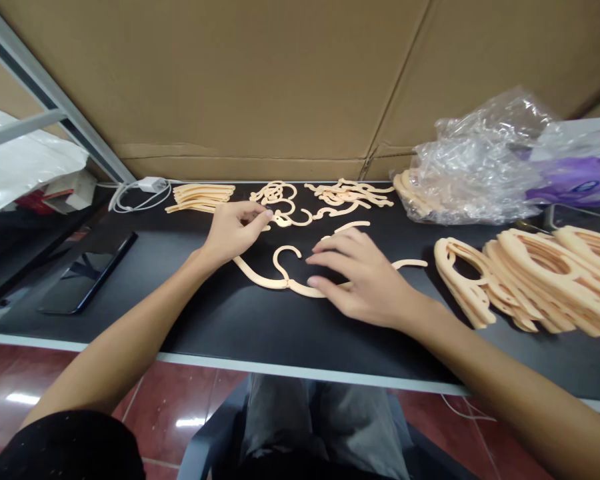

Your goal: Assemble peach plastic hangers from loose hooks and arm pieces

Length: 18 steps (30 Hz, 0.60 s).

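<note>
In front of me on the black tabletop lies a cream clothes hanger [263, 280], its hook [279, 257] pointing away from me. My left hand [235, 230] is above the hanger's left end, thumb and forefinger pinched together near the loose hooks [283, 207]. What sits in that pinch is too small to make out. My right hand [360, 277] hovers over the hanger's right side with fingers apart, hiding part of that arm. Beyond its fingers lies a separate curved cream piece [355, 225], and another curved end [410, 263] shows to its right.
A stack of cream hanger arms [203, 195] and a heap of curved pieces [347, 193] line the back. Folded hangers [540, 280] pile up at right, below a clear plastic bag [470, 173]. A phone [90, 273] and white cable [143, 193] lie left.
</note>
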Each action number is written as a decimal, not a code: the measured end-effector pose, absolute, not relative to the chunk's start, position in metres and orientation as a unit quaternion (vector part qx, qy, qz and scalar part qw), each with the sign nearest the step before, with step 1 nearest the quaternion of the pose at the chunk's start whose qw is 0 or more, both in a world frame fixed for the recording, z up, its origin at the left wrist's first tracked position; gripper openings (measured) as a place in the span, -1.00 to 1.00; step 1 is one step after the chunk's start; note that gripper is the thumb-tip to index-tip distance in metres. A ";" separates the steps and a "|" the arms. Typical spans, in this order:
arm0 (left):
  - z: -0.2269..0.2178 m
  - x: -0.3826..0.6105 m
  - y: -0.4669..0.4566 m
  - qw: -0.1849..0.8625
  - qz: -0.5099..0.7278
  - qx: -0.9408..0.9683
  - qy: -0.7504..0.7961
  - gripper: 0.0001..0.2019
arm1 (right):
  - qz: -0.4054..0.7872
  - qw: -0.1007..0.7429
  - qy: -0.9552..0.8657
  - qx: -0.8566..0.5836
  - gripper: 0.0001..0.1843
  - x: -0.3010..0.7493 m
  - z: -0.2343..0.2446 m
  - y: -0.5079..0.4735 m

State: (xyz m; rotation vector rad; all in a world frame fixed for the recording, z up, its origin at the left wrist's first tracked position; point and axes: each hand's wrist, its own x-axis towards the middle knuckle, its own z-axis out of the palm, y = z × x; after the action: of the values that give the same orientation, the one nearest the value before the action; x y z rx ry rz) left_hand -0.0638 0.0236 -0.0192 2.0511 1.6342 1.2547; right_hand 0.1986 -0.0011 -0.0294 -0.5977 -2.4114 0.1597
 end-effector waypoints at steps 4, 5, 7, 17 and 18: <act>-0.019 -0.070 0.028 0.118 0.432 0.692 0.566 -0.73 | 0.094 0.242 -0.951 -0.170 -0.76 0.187 -0.031 -0.011; -0.020 -0.073 0.030 0.113 0.435 0.688 0.570 -0.74 | 0.098 0.241 -0.951 -0.166 -0.74 0.187 -0.031 -0.011; -0.020 -0.078 0.034 0.107 0.441 0.679 0.576 -0.77 | 0.097 0.266 -0.944 -0.169 -0.74 0.190 -0.032 -0.007; -0.022 -0.077 0.034 0.121 0.434 0.676 0.583 -0.75 | 0.077 0.308 -0.933 -0.171 -0.76 0.188 -0.035 -0.006; -0.022 -0.076 0.033 0.128 0.429 0.678 0.583 -0.75 | 0.074 0.298 -0.938 -0.164 -0.71 0.186 -0.036 -0.009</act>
State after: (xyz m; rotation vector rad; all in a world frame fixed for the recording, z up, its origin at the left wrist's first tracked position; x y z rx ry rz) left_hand -0.0760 0.0332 -0.0224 1.9707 1.6964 1.2479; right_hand 0.1855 -0.0086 -0.0360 -0.4367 -2.4916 0.1976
